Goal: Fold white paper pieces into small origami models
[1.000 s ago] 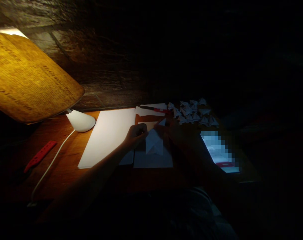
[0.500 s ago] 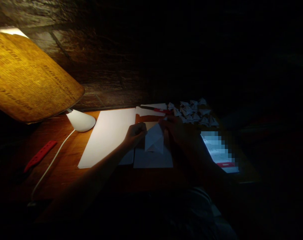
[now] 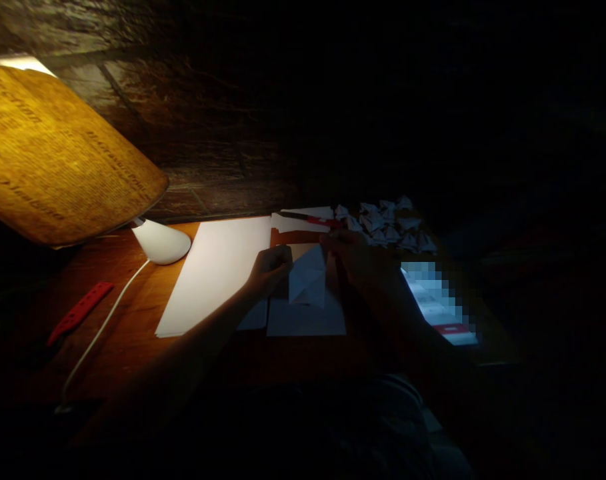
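Note:
A partly folded white paper (image 3: 307,280) with crease lines is held up between my two hands. My left hand (image 3: 273,262) is closed, pinching the paper at its left edge. At the upper right corner, the fingers of my right hand (image 3: 345,250) are closed on the same paper; shadow hides part of them. Beneath it a small white sheet (image 3: 307,323) lies on the wooden table (image 3: 133,300). To the left is a stack of larger white sheets (image 3: 207,273), with my left forearm crossing its lower corner.
Several small folded paper pieces (image 3: 383,223) lie at the back right. A red-and-black knife-like tool (image 3: 313,219) rests on cut paper (image 3: 303,223). A lit screen (image 3: 435,300) is at the right. The lamp (image 3: 163,243), its cord (image 3: 105,320) and a red-handled item (image 3: 83,310) are at the left.
Both hands keep their pinch on the folded paper. The right fingers have shifted slightly, and the paper has moved a touch to the left.

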Available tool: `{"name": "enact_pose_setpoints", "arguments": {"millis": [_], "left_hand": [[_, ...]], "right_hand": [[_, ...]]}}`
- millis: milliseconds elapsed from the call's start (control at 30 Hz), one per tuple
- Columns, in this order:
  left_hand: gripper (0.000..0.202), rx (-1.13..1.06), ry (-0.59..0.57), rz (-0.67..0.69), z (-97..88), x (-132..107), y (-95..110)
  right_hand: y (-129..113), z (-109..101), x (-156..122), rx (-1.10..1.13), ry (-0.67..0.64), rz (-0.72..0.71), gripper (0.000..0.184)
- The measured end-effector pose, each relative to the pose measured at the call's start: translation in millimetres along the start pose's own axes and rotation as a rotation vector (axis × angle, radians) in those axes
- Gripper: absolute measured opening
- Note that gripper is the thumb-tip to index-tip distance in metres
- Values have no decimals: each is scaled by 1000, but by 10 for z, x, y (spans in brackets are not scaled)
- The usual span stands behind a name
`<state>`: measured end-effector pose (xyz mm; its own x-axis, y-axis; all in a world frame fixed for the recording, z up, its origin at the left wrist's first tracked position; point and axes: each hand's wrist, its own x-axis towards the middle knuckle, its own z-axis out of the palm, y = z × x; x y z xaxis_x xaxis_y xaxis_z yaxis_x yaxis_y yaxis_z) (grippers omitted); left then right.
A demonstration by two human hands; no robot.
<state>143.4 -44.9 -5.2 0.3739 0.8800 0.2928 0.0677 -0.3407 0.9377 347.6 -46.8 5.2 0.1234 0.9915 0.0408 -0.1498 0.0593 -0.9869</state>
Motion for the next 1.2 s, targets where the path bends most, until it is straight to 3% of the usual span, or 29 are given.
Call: {"name": "enact_pose_setpoints", "arguments": {"millis": [367,533,667,900,1033,1200], "left_hand": [[23,-65,34,-48,-8,4,-12],[24,-81,125,-81,5,8,-1],[28,-111,160,-114,16,11,23],[28,-127,112,-123,5,-4,-16],[36,-204,33,-113,2,-7,-48],[42,-46,30,-108,6,-2,-3]], "right_hand": [[4,-22,0,42,-69,7,45],[22,11,-27,-20,-207,65,46],[49,20,-30,-62,-258,14,45],[56,-9,-15,-184,-231,-31,41],[16,12,-63,-197,-341,61,40],[7,41,-116,-294,-492,98,39]]}}
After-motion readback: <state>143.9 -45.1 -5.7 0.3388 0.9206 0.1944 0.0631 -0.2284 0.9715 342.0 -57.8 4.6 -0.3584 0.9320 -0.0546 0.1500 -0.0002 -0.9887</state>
